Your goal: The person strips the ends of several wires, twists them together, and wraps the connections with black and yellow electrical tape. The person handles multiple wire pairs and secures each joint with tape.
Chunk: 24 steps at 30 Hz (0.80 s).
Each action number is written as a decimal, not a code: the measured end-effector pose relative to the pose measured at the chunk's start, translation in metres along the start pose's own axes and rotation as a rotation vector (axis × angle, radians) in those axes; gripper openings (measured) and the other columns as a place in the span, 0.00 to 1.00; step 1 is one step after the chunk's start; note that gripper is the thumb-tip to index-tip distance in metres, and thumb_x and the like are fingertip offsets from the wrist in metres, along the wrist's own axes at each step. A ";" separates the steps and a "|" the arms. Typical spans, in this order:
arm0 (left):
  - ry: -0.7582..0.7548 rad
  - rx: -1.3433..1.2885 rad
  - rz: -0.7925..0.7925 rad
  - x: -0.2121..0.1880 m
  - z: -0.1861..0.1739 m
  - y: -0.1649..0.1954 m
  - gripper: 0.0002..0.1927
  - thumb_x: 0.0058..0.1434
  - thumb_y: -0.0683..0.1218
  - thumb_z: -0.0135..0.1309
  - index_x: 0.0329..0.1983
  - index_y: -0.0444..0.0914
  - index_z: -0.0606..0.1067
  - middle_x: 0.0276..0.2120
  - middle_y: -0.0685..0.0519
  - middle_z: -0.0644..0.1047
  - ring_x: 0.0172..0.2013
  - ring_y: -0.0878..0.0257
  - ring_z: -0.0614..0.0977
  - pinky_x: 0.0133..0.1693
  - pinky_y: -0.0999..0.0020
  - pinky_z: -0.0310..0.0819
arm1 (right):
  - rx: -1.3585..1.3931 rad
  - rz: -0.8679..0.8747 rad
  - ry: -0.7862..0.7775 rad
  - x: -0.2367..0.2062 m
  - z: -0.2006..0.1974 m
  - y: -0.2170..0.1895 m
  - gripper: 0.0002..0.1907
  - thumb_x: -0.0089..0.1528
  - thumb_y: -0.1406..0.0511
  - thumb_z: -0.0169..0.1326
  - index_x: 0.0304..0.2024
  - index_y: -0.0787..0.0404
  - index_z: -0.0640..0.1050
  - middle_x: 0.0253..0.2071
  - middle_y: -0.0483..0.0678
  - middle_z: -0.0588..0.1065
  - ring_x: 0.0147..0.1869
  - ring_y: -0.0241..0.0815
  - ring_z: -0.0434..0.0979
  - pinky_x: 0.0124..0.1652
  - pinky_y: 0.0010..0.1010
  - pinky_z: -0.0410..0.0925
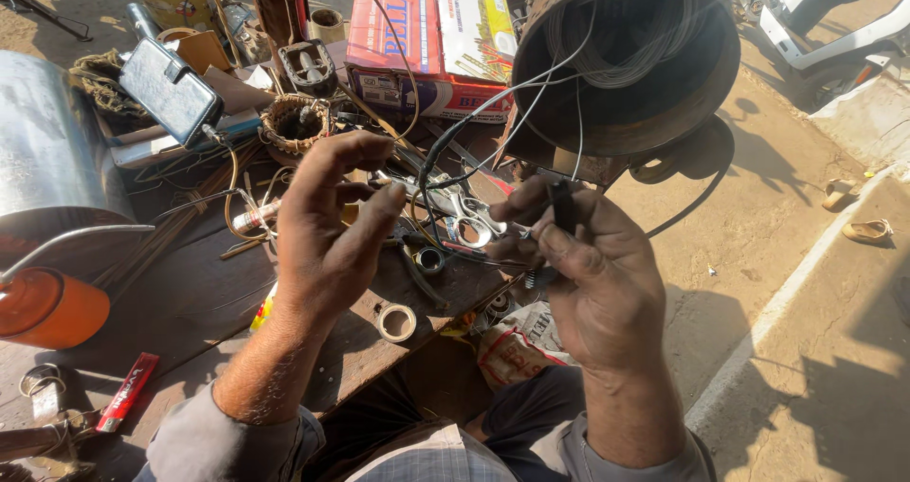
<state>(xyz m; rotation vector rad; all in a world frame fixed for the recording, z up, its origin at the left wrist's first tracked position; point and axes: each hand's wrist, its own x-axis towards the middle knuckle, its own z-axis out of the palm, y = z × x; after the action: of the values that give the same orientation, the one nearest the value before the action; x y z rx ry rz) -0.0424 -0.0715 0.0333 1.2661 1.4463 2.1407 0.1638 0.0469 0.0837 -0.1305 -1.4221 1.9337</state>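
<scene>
cardboard box: red and white — blue print
gas cylinder: orange
lighter: red
drum: rust-brown

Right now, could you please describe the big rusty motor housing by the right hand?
The motor housing is a large, rusty brown metal cylinder, lying tilted with its open end toward the camera. Coiled thin wire sits inside, and loose strands trail from its mouth down to the right hand. It rests at the cluttered workbench's edge.

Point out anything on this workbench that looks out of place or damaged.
The rusty metal drum lies tipped on its side at the bench's edge, thin wires spilling from its mouth toward the right hand. Beside the left hand, tools, scissors and tape rolls lie jumbled. Nothing looks freshly broken.
</scene>
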 end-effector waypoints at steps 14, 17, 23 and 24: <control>-0.391 -0.496 -0.336 -0.001 0.009 0.012 0.15 0.71 0.40 0.55 0.59 0.32 0.76 0.51 0.51 0.78 0.53 0.66 0.79 0.55 0.71 0.75 | -1.483 -0.792 -0.324 0.024 0.038 -0.033 0.04 0.57 0.68 0.56 0.32 0.62 0.75 0.60 0.58 0.71 0.73 0.58 0.61 0.64 0.61 0.61; -0.409 -0.447 -0.249 0.005 0.008 0.015 0.15 0.71 0.39 0.56 0.60 0.31 0.75 0.50 0.54 0.78 0.54 0.68 0.79 0.56 0.72 0.75 | -1.626 -0.797 -0.431 0.024 0.035 -0.053 0.05 0.56 0.68 0.56 0.33 0.63 0.75 0.55 0.56 0.74 0.69 0.57 0.68 0.60 0.60 0.63; -0.254 -0.498 -0.173 0.019 -0.005 0.034 0.25 0.69 0.38 0.60 0.68 0.34 0.69 0.45 0.52 0.77 0.46 0.68 0.77 0.48 0.74 0.74 | -1.603 -0.594 -0.419 0.012 -0.006 -0.089 0.06 0.58 0.67 0.56 0.35 0.62 0.73 0.47 0.51 0.77 0.58 0.53 0.80 0.56 0.46 0.70; -0.243 -0.523 -0.184 0.019 -0.008 0.038 0.26 0.68 0.39 0.60 0.69 0.35 0.68 0.44 0.52 0.78 0.44 0.68 0.77 0.46 0.74 0.74 | -1.596 -0.565 -0.396 0.012 -0.015 -0.088 0.06 0.57 0.67 0.55 0.35 0.63 0.73 0.46 0.51 0.78 0.57 0.53 0.80 0.55 0.45 0.70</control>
<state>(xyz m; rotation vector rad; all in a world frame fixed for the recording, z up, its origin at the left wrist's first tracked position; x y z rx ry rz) -0.0506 -0.0817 0.0743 1.0939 0.7957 1.9760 0.2050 0.0776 0.1578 -0.0488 -2.5579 0.0440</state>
